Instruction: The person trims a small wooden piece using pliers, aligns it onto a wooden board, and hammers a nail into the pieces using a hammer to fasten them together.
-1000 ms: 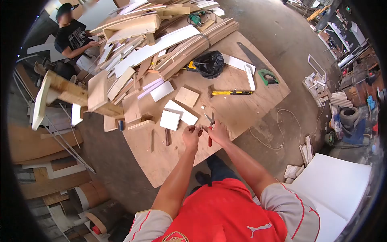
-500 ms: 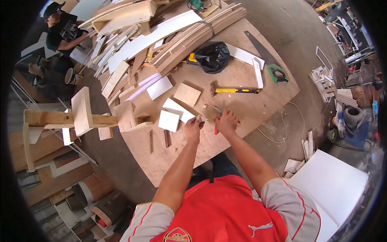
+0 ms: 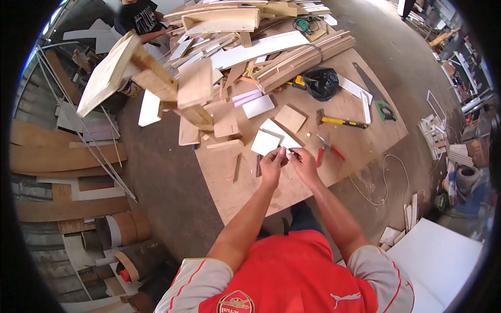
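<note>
A red apron (image 3: 292, 271) with a round crest and a leaping-cat logo covers a shirt with pale grey sleeves (image 3: 201, 279) and red piping; the trousers (image 3: 302, 216) seem dark blue.

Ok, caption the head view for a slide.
Left hand and right hand together over a wooden table, red-handled tool nearby.

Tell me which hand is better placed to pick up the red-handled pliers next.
Probably the right hand. The pliers lie open on the table just to its right, while the left hand is farther off. Whether either hand's pinched fingers hold anything is too small to tell.
</note>
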Demonstrator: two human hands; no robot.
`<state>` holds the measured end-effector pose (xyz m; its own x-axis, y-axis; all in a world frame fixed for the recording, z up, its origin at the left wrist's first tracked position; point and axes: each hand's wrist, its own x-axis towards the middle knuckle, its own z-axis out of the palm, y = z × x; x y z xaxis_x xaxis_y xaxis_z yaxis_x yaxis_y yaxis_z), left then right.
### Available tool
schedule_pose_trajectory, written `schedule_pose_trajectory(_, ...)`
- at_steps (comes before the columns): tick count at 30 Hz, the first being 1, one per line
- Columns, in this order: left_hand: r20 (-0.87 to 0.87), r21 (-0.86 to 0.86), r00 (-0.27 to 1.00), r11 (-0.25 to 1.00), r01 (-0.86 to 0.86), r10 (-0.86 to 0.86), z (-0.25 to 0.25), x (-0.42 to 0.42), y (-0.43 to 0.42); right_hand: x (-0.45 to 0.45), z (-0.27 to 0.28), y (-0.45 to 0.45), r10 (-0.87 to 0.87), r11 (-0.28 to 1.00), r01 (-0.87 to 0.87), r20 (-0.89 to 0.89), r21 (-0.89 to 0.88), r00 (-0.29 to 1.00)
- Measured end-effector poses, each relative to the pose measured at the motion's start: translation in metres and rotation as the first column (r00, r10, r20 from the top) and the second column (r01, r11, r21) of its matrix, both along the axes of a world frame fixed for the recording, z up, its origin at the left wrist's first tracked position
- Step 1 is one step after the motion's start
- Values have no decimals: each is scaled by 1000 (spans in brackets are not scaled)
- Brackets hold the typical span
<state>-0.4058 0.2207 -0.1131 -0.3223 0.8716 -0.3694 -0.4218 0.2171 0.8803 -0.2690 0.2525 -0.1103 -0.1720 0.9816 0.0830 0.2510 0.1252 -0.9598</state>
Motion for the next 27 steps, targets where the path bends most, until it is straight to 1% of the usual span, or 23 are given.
schedule_pose_trajectory(1,-13,19,1000,999,27,-27,1,-10,-16,-6,1,-17,8,998,-9,-3,-64,1000)
schedule_pose_trajectory(3,-34,3,995,996,92,-92,-2,-35,-48,-21,3,-45,20,982,-23,-19,-186,1000)
schedule_pose_trajectory(4,-29,-8,992,992,125,-126,-1,-45,-68,-27,2,-62,24,987,-16,49,-162,998)
schedule_pose_trajectory(7,-42,-23,982,983,182,-183,1,-74,-114,-52,-1,-108,32,997,-26,74,-76,997)
schedule_pose_trajectory(8,-56,-44,981,982,184,-187,2,-83,-125,-59,-1,-120,49,993,-41,76,-112,996)
schedule_pose_trajectory(11,-71,-70,979,980,188,-193,-6,-106,-154,-85,3,-151,-6,1000,3,108,26,994)
schedule_pose_trajectory(12,-64,-79,979,979,188,-194,-2,-110,-158,-93,2,-157,-25,1000,24,38,10,999)
schedule_pose_trajectory(16,-22,-78,985,983,167,-169,8,-116,-162,-102,5,-167,-40,998,42,43,-39,998)
schedule_pose_trajectory(22,20,-66,976,974,216,-215,3,-100,-139,-89,7,-150,-96,990,98,32,-101,995)
schedule_pose_trajectory(24,21,-101,972,966,237,-236,-4,-90,-126,-79,4,-138,-106,987,109,32,-118,994)
schedule_pose_trajectory(27,2,-153,961,950,272,-275,-10,-74,-100,-57,-15,-112,-98,990,98,8,-100,995)
